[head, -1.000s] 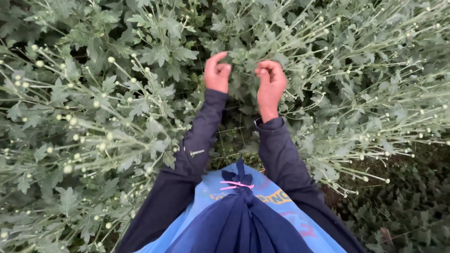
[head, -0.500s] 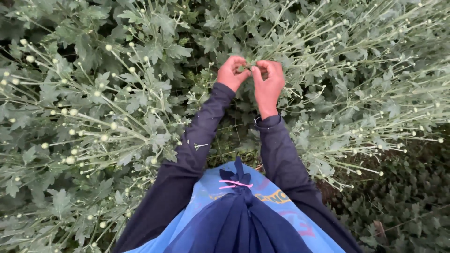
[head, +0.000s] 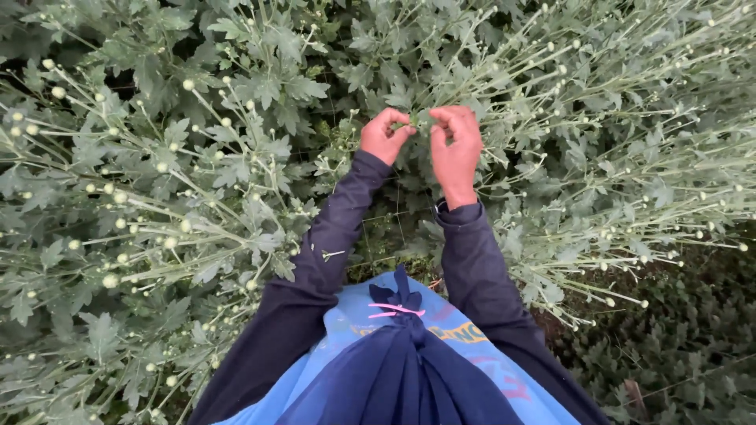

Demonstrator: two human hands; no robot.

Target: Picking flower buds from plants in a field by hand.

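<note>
Both hands work a flower stem at about 12 o'clock from the body, amid dense budded plants: left hand curled with thumb and forefinger pinched on the stem, right hand just beside at 1 o'clock, fingers bent and closed on the same shoot, though what exactly sits between the tips is too small to tell. To do it well, I'd judge: hold the stem steady with the left, nip only the small side growth with the right fingertips, spare the neighbouring buds.
</note>
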